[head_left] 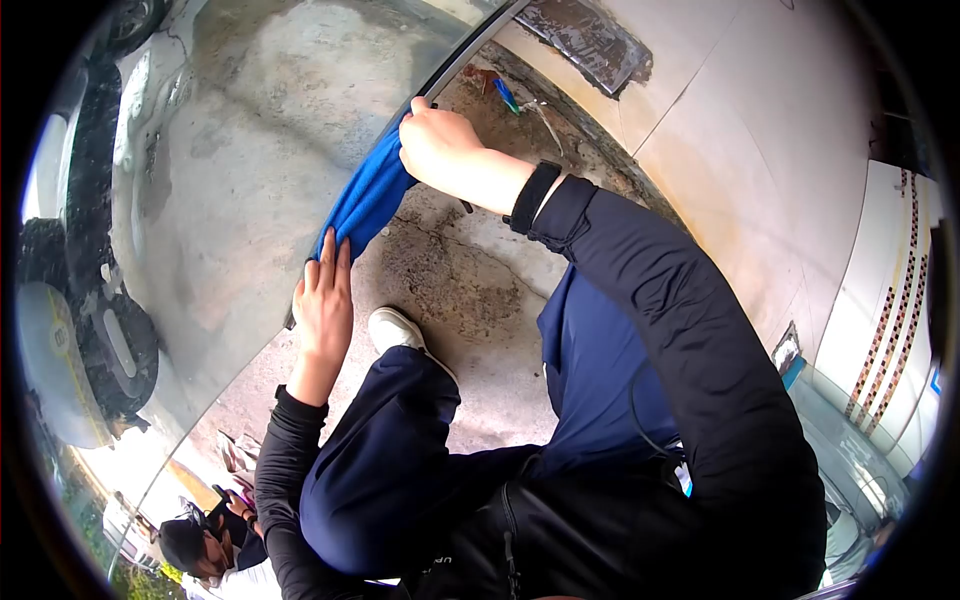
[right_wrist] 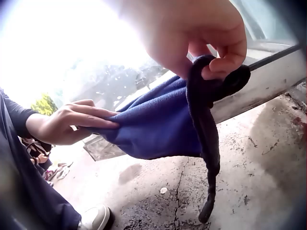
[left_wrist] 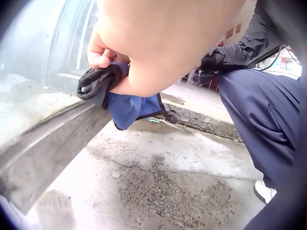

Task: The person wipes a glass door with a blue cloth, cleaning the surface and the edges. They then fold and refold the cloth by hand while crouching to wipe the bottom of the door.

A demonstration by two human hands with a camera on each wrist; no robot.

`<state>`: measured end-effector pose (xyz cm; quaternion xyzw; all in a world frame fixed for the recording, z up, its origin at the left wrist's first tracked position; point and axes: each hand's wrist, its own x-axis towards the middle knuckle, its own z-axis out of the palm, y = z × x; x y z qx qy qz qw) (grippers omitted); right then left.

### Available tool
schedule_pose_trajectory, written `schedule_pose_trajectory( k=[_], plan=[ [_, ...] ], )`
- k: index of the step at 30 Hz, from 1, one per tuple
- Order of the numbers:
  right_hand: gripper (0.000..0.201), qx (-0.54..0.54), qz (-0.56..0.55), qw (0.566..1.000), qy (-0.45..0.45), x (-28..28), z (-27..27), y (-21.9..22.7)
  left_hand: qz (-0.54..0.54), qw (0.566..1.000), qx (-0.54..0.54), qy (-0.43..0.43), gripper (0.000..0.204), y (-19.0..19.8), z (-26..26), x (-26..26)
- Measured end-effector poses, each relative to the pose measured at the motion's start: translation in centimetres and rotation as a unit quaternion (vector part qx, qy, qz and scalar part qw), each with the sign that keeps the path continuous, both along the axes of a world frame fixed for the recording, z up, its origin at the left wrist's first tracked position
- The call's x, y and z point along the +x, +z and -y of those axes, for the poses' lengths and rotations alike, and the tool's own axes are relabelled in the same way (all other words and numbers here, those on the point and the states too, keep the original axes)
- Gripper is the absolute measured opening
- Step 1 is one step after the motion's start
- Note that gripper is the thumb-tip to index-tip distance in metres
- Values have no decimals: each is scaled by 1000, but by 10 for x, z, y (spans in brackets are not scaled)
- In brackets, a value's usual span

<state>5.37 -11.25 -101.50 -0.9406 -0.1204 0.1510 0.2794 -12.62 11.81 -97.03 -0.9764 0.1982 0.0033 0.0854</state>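
Note:
A blue cloth (head_left: 370,197) with black trim (right_wrist: 206,129) is stretched along the edge of a large glass panel (head_left: 260,130). My right hand (head_left: 440,143) pinches its far end, thumb and fingers on the black trim. Part of that trim dangles below the fingers in the right wrist view. At the near end, my left hand (head_left: 323,305) holds the cloth, fingers laid over the top and thumb beneath. A rolled fold of black trim sticks out past this hand in the left wrist view. The panel's pale side band (left_wrist: 53,143) shows under the cloth.
Cracked concrete floor (head_left: 480,270) lies below, with my white shoe (head_left: 395,328) close to the panel. A small blue and green scrap (head_left: 507,95) lies by the raised ledge at the back. Another person (head_left: 205,545) is at the lower left.

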Motion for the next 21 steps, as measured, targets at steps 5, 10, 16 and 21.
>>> schedule_pose_trajectory(
  k=[5,10,16,21],
  plan=[
    [18,15,51,998,28,2,6,13,52,987,-104,109,53,-33,28,-10],
    [21,-6,149,980,131,1,29,31,74,986,-114,96,48,-35,21,-2],
    [24,-49,123,979,155,-6,21,26,89,986,-102,101,46,-37,2,-16],
    [43,-84,144,957,237,-21,-9,29,116,980,-101,123,42,-40,-18,-41]
  ],
)
